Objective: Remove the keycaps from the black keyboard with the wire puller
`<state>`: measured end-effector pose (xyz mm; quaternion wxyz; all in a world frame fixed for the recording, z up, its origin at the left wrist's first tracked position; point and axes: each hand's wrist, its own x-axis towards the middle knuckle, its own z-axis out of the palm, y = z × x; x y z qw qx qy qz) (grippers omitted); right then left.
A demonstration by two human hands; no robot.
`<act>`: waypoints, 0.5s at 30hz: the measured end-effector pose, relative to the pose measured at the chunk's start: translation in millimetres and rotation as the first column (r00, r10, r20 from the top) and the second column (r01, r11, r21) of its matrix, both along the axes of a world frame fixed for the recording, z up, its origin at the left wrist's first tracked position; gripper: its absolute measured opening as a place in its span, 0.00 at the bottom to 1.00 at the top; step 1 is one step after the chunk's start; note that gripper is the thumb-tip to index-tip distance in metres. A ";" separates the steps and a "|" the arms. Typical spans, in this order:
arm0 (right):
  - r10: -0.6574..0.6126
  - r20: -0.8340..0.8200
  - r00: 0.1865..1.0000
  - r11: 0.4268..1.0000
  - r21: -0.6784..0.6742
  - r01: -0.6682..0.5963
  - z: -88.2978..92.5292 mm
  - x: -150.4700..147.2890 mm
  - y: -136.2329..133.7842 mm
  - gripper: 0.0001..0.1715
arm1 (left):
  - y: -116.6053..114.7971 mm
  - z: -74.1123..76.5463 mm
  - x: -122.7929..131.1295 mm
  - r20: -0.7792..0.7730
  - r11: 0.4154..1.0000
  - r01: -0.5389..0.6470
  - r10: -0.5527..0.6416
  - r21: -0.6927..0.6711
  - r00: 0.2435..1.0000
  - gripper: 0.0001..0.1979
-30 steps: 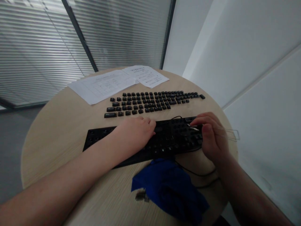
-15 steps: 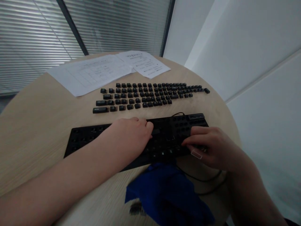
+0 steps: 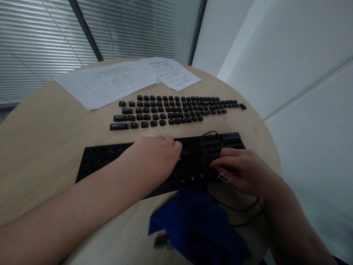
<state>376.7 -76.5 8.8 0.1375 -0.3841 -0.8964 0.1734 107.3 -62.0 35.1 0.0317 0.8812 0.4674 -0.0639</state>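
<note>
A black keyboard point(image 3: 96, 157) lies across the table, many of its key positions bare of caps. Over its middle, my left hand point(image 3: 158, 156) is closed with curled fingers; their tips are hidden behind the hand, so what they hold cannot be made out. My right hand point(image 3: 241, 171) is at the keyboard's right part, thumb and fingers drawn into a pinch low over it. Whatever is in that pinch is too dark and small to name. Loose black keycaps point(image 3: 119, 126) stand in several rows beyond the keyboard.
Printed paper sheets point(image 3: 110, 82) lie at the back of the round wooden table point(image 3: 41, 147). A crumpled blue cloth point(image 3: 198, 224) sits in front of the keyboard, with a small dark bristled item point(image 3: 160, 242) beside it. A black cable point(image 3: 245, 222) loops under my right wrist.
My right hand has shifted slightly left along the keyboard, still pinched. My left hand keeps nearly the same place and pose. The view has moved a little.
</note>
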 end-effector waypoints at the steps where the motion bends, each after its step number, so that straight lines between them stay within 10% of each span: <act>1: -0.009 -0.004 1.000 1.000 0.019 0.009 -0.8 0.0 0.5 0.12 | -0.1 -0.2 -0.2 -0.009 1.000 -0.002 0.002 0.002 1.000 0.10; 15: 0.008 0.089 0.996 0.999 0.039 -0.012 -4.6 -0.9 2.8 0.14 | -0.1 -2.6 -3.9 -0.055 0.996 0.049 -0.045 0.071 0.997 0.11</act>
